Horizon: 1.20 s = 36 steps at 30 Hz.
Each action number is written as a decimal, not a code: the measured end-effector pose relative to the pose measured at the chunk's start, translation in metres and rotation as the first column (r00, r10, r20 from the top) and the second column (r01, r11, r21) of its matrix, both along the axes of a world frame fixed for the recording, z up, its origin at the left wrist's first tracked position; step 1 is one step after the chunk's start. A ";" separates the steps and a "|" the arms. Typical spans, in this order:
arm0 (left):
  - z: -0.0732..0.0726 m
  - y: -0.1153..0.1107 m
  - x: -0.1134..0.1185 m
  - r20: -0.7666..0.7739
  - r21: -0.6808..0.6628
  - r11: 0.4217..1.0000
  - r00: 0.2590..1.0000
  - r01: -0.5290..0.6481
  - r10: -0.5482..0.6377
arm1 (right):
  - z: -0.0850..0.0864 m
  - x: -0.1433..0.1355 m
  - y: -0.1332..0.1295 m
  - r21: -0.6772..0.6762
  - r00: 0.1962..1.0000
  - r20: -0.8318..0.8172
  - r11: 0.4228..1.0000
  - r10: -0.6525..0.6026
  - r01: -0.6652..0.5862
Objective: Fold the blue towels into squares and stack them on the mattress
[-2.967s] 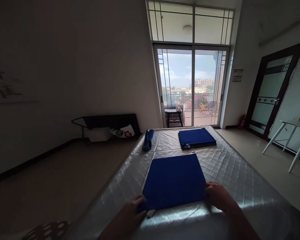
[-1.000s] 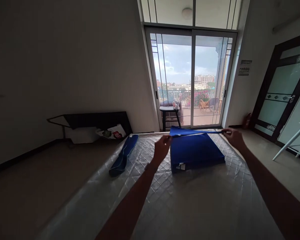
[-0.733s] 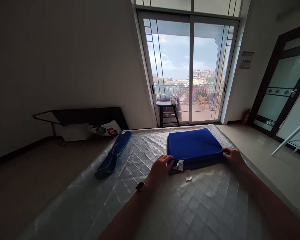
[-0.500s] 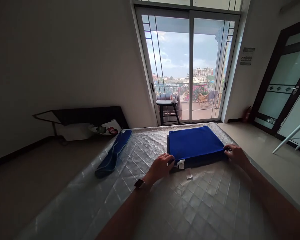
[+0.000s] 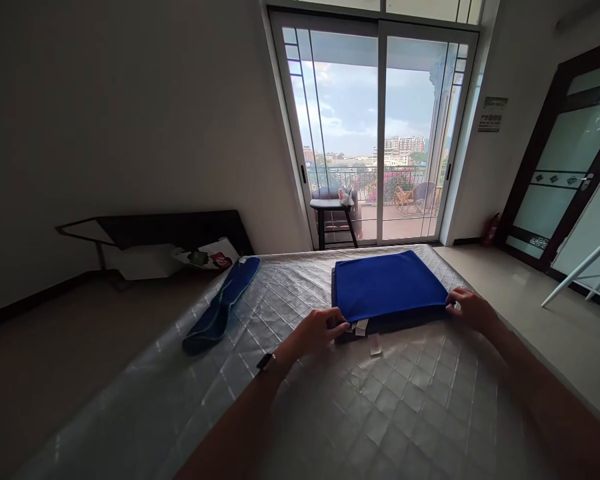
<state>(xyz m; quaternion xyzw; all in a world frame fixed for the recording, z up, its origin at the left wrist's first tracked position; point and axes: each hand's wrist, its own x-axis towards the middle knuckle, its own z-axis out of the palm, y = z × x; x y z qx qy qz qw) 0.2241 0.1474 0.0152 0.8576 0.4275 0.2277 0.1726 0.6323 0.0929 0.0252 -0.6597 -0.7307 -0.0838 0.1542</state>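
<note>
A flat blue fabric rectangle (image 5: 390,285), dark along its lower layer, lies on a quilted silver mattress (image 5: 405,393). My left hand (image 5: 325,327) pinches its near left corner, beside white tags (image 5: 361,327) at the front edge. At the near right corner, the fingers of my right hand (image 5: 469,309) are closed on the same blue fabric. Apart from both hands, a long folded strip of darker blue cloth (image 5: 225,303) rests at the mattress's left edge. A small clear-looking piece (image 5: 375,345) lies just in front of the fabric.
Beyond the mattress stands a dark stool (image 5: 333,210) before sliding glass doors (image 5: 380,133). A dark low frame (image 5: 175,230) with a printed bag (image 5: 213,255) is at the left wall. On the right are white metal legs (image 5: 577,267) and a red extinguisher (image 5: 490,229).
My left hand has shifted slightly at the near left corner, its fingers now straighter. The right hand keeps its hold. The whole view has moved a little.
</note>
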 end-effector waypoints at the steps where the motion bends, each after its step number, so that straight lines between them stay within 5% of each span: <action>1: 0.000 0.000 0.000 -0.002 0.063 0.998 1.000 -0.018 0.018 | 0.002 0.000 0.000 0.006 1.000 0.010 1.000 0.013 -0.013; 6: -0.002 -0.006 0.010 -0.005 0.434 0.901 1.000 0.030 -0.031 | 0.011 -0.006 -0.004 -0.016 0.989 0.053 0.991 0.136 -0.135; 11: -0.009 -0.015 0.025 -0.173 0.420 0.896 0.982 0.145 -0.078 | 0.015 -0.022 -0.005 -0.101 0.976 0.108 0.978 0.191 -0.181; 24: -0.010 -0.017 0.041 -0.358 0.465 0.883 0.926 0.068 0.117 | 0.000 -0.032 -0.001 0.021 0.949 0.307 0.997 0.070 -0.080; 30: 0.011 -0.024 0.043 -0.495 0.429 0.900 0.854 0.079 0.161 | 0.012 -0.040 -0.003 -0.012 0.943 0.312 0.993 0.113 -0.115; 36: 0.045 -0.028 0.023 -0.575 0.189 0.981 0.815 0.051 0.069 | 0.044 -0.070 -0.015 -0.136 0.945 0.273 0.980 0.181 -0.149</action>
